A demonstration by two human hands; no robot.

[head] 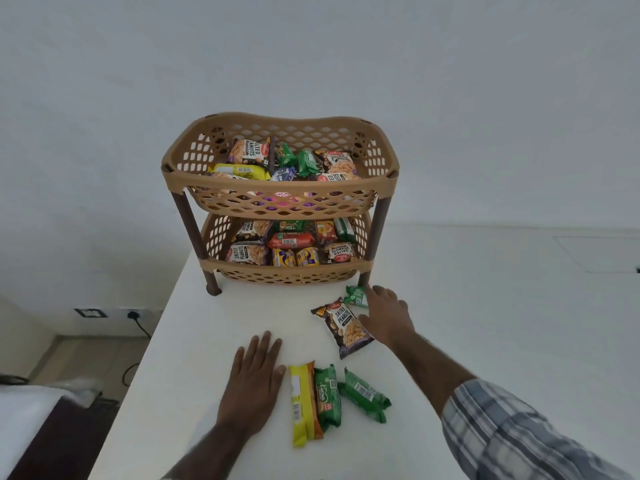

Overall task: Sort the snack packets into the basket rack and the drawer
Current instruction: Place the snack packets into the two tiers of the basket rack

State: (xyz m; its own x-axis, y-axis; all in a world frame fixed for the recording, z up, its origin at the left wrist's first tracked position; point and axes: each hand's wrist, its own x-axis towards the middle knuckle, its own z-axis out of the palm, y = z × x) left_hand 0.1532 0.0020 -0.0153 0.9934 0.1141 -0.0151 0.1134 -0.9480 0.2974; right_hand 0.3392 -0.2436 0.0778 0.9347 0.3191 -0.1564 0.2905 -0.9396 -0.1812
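A tan two-tier basket rack (277,183) stands on the white table (194,393), and both tiers hold several snack packets. In front of its right leg lie a small green packet (356,295) and a salted peanuts packet (343,323). My right hand (388,315) reaches over these two; its fingertips are at the green packet and its thumb is beside the peanuts packet. Closer to me lie a yellow packet (299,407), a green packet (327,396) and another green packet (365,394). My left hand (254,379) rests flat on the table, just left of the yellow packet.
The table's left edge runs diagonally from the rack's left leg down toward me. Beyond it are the floor, a wall socket with a plugged cable (133,315) and a bed corner (24,410). A white wall rises behind the rack.
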